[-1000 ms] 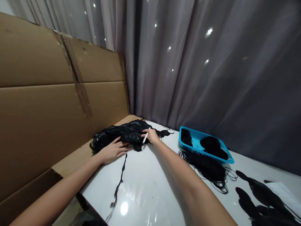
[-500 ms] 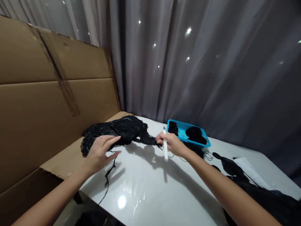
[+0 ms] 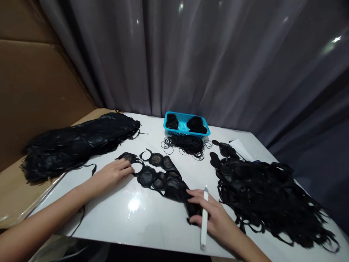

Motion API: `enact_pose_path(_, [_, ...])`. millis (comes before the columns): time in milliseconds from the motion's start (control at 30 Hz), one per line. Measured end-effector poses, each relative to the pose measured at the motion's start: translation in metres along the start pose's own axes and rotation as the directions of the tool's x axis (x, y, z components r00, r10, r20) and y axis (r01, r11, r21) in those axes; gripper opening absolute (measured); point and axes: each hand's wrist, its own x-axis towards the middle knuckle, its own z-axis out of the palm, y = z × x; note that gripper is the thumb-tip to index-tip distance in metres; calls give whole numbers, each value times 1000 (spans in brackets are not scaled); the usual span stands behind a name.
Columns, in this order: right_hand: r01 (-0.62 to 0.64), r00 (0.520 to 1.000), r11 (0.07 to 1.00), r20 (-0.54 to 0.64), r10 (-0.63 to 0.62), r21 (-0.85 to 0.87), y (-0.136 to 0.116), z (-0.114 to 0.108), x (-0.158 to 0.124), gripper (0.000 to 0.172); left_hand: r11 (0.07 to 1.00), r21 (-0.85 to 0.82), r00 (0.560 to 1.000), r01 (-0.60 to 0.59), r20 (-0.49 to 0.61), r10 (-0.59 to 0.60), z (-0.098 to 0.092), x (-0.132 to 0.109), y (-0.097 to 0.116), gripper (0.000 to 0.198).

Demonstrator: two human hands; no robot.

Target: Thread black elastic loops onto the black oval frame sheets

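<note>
A black mesh strip of joined round patches (image 3: 158, 176) lies across the middle of the white table (image 3: 152, 225). My left hand (image 3: 113, 173) rests flat on its far left end, fingers stretched out. My right hand (image 3: 211, 214) presses the strip's near right end with its fingertips while a white pen-like tool (image 3: 204, 218) sits gripped between the fingers, tip pointing away from me.
A big heap of black mesh pieces (image 3: 79, 143) lies at the left by a cardboard wall (image 3: 35, 91). Another heap (image 3: 269, 196) covers the right side. A blue basket (image 3: 186, 124) with black items stands at the back, thin black rings (image 3: 187, 143) before it. Grey curtain behind.
The view has swung right and down. A strip has been drawn out of the left heap and laid on the table's middle; both hands have come nearer with it.
</note>
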Motion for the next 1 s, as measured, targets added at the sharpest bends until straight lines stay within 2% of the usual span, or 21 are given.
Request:
enact_pose_path(33, [-4,999,1000,-37,4,10,3,6,0,27,999,-34,1000,17,-10,-18,-2,3,-3,29])
enact_pose_path(100, [-24,995,998,-97,29,50,6,12,7,15,996,-79,998,44,-35,-47,-6,9,-8,27])
enact_pose_path(167, [-98,979,986,-166,120,134,2,4,21,12,989,-121,993,81,-72,-90,-11,13,-10,24])
enact_pose_path(233, [-163,949,952,-223,223,259,-9,-17,39,16,974,-179,980,138,-121,-161,-20,17,-7,24])
enact_pose_path(333, [-167,918,878,-255,305,448,-36,-61,68,26,936,-270,940,225,-194,-282,-45,25,3,27])
enact_pose_path(400, [-141,919,842,-248,308,520,-54,-89,84,31,907,-331,904,260,-247,-349,-67,34,12,30])
enact_pose_path(500, [-102,925,843,-262,276,528,-72,-118,103,35,861,-420,847,287,-309,-433,-99,47,21,33])
enact_pose_path(600, [-102,953,862,-201,228,496,-78,-132,116,38,798,-508,839,323,-236,-490,-118,58,19,34])
enact_pose_path(700, [-120,965,881,-154,211,457,-74,-136,127,41,768,-549,856,330,-169,-489,-123,64,7,36])
enact_pose_path(767, [-132,954,908,-199,226,398,-67,-134,134,44,754,-563,856,338,-150,-495,-121,66,0,38])
enact_pose_path(867, [-128,926,940,-300,228,317,-56,-131,143,33,736,-577,854,354,-120,-506,-115,66,-8,41])
enact_pose_path(1000, [-123,922,937,-313,229,326,-48,-131,148,32,755,-571,886,322,-98,-453,-105,64,-12,41])
